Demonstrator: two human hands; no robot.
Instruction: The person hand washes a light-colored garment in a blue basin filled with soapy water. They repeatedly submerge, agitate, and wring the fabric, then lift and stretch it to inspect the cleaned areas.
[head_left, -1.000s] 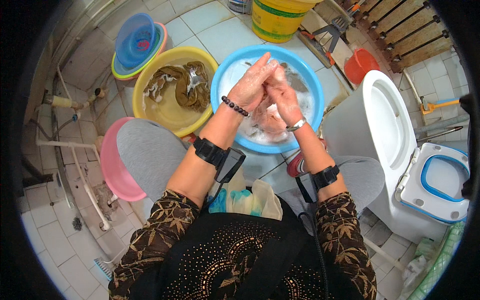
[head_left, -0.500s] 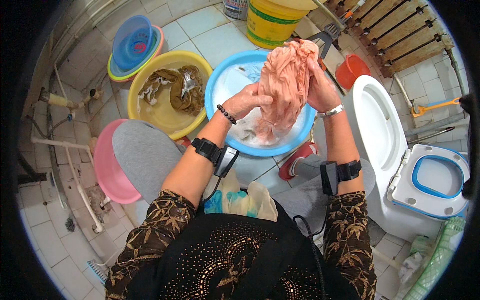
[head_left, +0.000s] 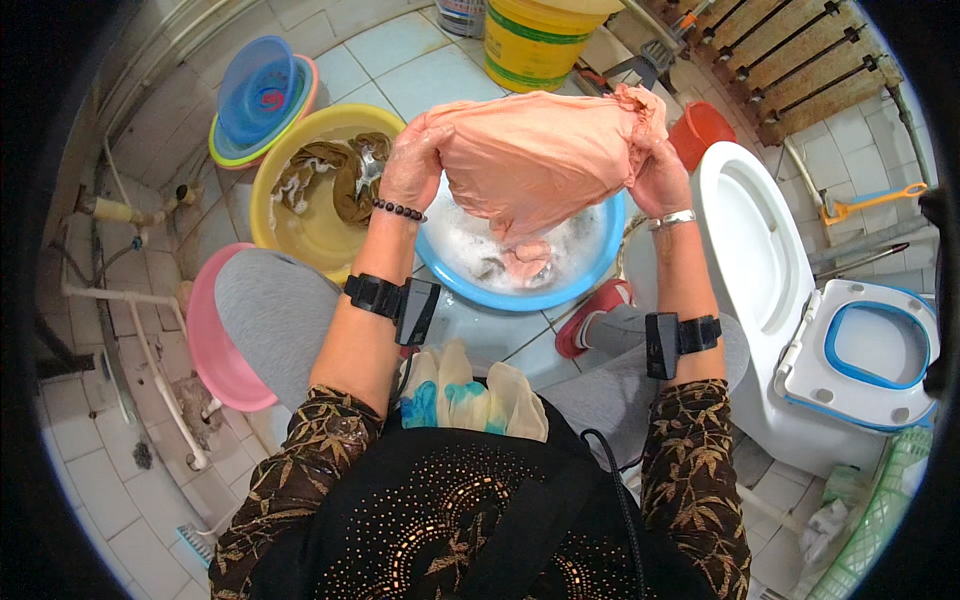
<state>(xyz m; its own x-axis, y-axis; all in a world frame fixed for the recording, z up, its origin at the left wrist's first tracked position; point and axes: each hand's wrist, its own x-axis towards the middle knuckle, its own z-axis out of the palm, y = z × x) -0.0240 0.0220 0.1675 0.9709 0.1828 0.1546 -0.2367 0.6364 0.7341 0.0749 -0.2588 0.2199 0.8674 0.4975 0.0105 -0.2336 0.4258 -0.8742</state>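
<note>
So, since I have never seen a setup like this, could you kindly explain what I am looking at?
There is no machine here, just a person's bare hands. The view comes from a fisheye camera worn on the head, looking down, so straight edges bend toward the rim. The left hand and right hand hold a peach cloth spread between them, above a blue basin of white suds. On the tiled floor, a yellow basin holds a brown cloth in water, and a pink basin stands beside the person's left knee.
</note>
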